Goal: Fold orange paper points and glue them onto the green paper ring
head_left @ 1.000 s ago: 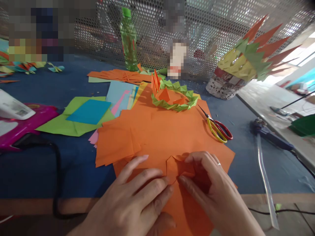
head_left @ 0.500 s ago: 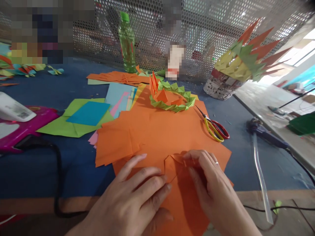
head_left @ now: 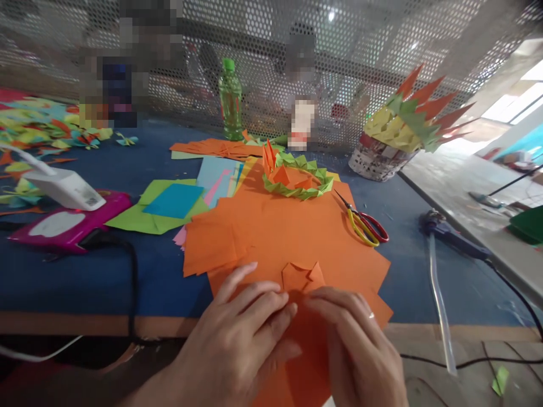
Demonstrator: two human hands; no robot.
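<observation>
My left hand point(head_left: 241, 333) lies flat with its fingers stretched out, pressing down on a partly folded orange paper point(head_left: 303, 278) at the table's near edge. My right hand point(head_left: 354, 345) lies beside it, fingers extended over the same fold, fingertips meeting those of the left. Two small folded points of the piece stick up just beyond the fingertips. The piece rests on a spread of loose orange sheets point(head_left: 288, 226).
Yellow and red scissors point(head_left: 365, 223) lie right of the sheets. A green and orange folded-paper ring point(head_left: 297, 181) sits behind them. Green, blue and pink sheets point(head_left: 169, 206), a pink device point(head_left: 68, 223), a green bottle point(head_left: 230, 99), a paper-decorated basket point(head_left: 390, 141) and a glue gun point(head_left: 449, 237) surround the area.
My right hand has drawn back toward me and flattened onto the fold; before, its fingers were curled, pinching a flap. The view has shifted slightly to the left.
</observation>
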